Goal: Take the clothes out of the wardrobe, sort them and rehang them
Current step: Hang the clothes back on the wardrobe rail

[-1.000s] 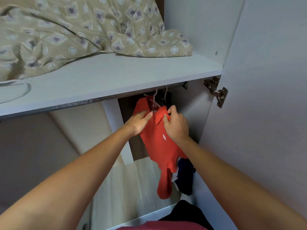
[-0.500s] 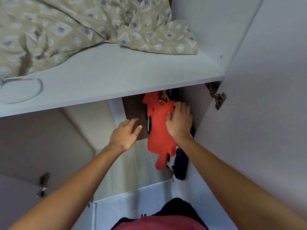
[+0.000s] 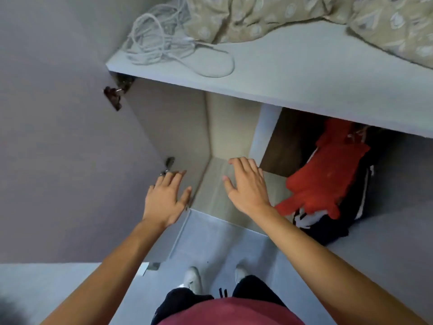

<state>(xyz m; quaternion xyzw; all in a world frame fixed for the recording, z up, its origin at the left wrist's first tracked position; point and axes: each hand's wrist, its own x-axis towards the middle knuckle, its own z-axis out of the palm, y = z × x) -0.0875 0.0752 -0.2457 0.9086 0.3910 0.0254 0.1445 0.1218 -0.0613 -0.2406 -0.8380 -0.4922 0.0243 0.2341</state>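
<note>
Partly under shelf (image 3: 304,73): red shirt (image 3: 328,174).

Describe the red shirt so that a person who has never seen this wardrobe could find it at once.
Start at the white shelf with the patterned bedding on top. Look under its right end, into the dark part of the wardrobe. The red shirt hangs there in front of dark clothes with white stripes; it is the only bright red thing.

One head-worn wide-angle camera looks steeply down and forward from close range; both outstretched forearms enter from the bottom edge, the wardrobe shelf (image 3: 293,73) lies beyond the fingertips, the feet below the wrists.
</note>
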